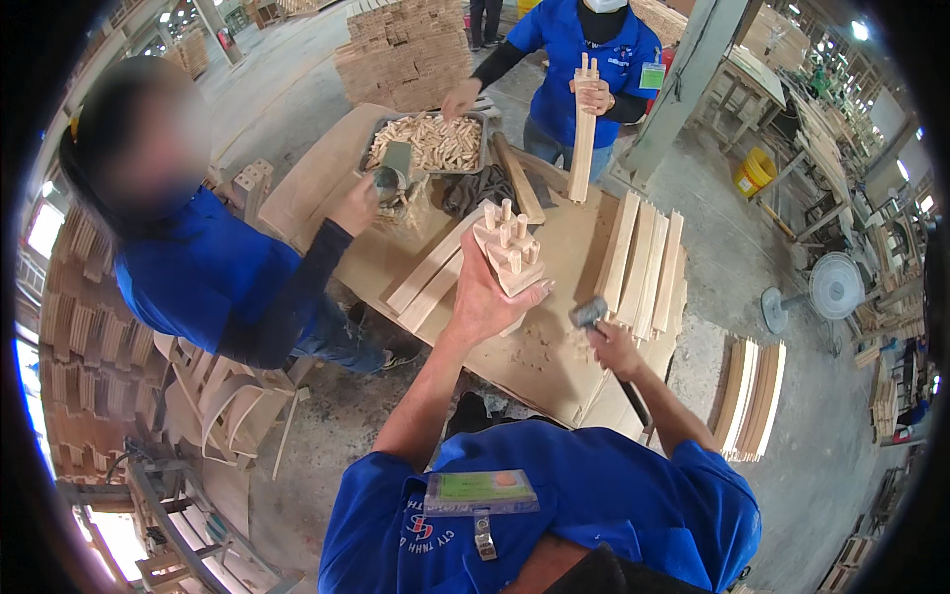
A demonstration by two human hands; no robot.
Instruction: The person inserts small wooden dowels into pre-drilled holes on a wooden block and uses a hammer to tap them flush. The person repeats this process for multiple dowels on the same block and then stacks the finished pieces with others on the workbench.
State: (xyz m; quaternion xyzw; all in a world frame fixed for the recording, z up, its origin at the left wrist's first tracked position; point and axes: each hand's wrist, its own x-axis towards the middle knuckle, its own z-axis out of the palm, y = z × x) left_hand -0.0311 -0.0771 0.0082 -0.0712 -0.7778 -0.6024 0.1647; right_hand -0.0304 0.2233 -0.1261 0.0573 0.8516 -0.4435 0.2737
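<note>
Above near side of table [566, 384], in head view: pegged wooden pieces [507, 259] gripped in left hand [482, 305], pegs [506, 236] pointing up. Hammer [590, 313] clenched in right hand [616, 353], its head apart from pieces, to their right. Long boards [619, 247] laid side by side on table's right part. Loose pegs [435, 144] piled in tray [484, 150] at far side. Pegged board [584, 144] held upright by co-worker [554, 79] opposite.
</note>
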